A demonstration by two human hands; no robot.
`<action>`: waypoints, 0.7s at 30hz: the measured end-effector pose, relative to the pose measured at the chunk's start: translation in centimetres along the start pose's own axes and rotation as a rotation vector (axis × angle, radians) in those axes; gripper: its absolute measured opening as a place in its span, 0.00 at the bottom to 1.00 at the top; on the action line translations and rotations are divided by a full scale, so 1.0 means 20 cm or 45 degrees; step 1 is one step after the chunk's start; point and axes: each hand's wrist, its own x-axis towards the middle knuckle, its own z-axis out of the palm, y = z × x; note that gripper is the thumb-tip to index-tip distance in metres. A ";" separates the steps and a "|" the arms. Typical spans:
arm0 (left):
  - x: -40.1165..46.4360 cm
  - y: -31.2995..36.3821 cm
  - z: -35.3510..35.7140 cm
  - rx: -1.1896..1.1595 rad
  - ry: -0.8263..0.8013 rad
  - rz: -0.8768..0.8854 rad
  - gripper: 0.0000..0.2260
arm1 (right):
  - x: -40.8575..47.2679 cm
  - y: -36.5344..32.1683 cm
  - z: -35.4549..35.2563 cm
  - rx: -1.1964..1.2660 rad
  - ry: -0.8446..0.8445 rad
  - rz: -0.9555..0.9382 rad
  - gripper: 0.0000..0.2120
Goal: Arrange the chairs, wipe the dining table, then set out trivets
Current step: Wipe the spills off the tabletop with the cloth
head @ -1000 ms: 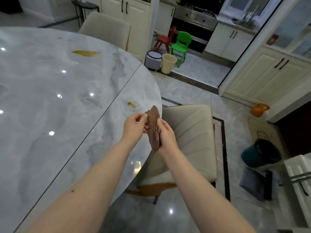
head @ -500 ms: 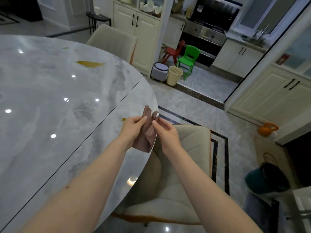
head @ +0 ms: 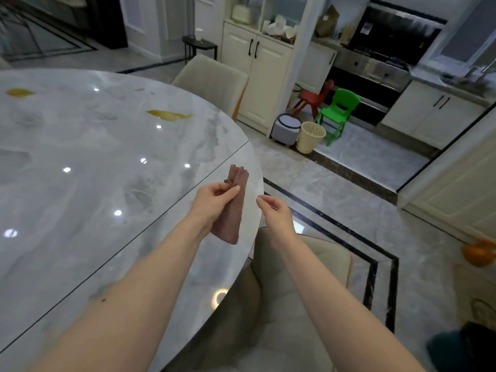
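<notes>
My left hand point(head: 213, 202) grips a folded brown cloth point(head: 233, 210) above the right edge of the round grey marble dining table point(head: 88, 167). My right hand point(head: 276, 213) hovers just right of the cloth with loosely curled fingers, holding nothing. Yellow-brown spills point(head: 169, 115) lie on the tabletop, with another spill point(head: 18, 92) at the far left. A beige chair point(head: 300, 299) is tucked under the table edge below my hands. A second beige chair point(head: 212, 81) stands at the far side of the table.
Cream cabinets point(head: 257, 73) stand beyond the table. On the floor near the kitchen step are a grey stool point(head: 285, 128), a cream waste bin point(head: 310, 136), a green child's chair point(head: 336, 114) and a red one point(head: 312, 98). An orange object point(head: 479, 252) lies at the right.
My right hand has let go of the cloth and moved slightly right; my left hand alone holds it now. The view has tilted up, showing more of the table and kitchen.
</notes>
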 end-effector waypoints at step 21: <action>0.07 -0.17 -0.01 -0.536 0.602 -0.260 0.06 | 0.29 -0.08 -0.01 0.382 -0.338 0.320 0.03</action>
